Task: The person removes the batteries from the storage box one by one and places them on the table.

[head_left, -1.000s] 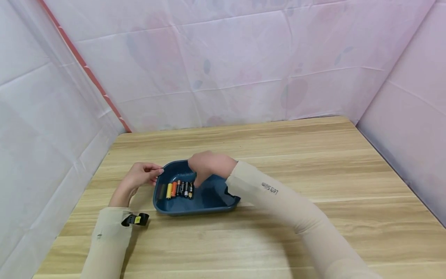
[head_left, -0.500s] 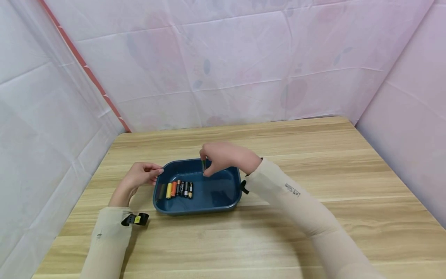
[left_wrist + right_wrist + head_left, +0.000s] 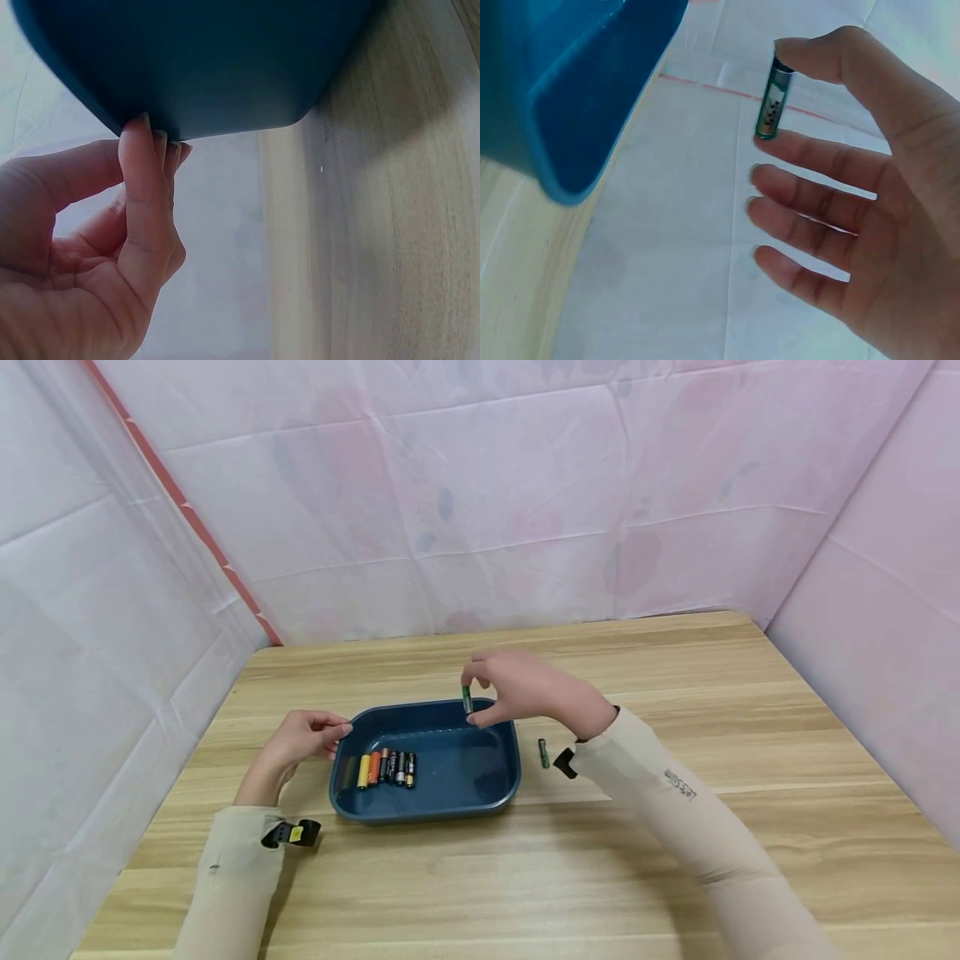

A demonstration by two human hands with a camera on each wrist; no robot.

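Having risen from the blue tray point(image 3: 427, 806) toward frame centre, right hand point(image 3: 525, 689) pinching green battery point(image 3: 467, 700) end to end above the far rim, risking slipping; left hand point(image 3: 296, 745) pinching the tray's left edge.

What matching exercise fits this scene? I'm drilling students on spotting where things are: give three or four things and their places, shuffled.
Things:
1. green battery
2. row of batteries
3. loose battery
4. left hand

Places:
A. on the table, right of the tray
B. pinched in the right hand
C. touching the blue tray at its left rim
D. lying inside the tray

Pairs: 1-B, 2-D, 3-A, 4-C
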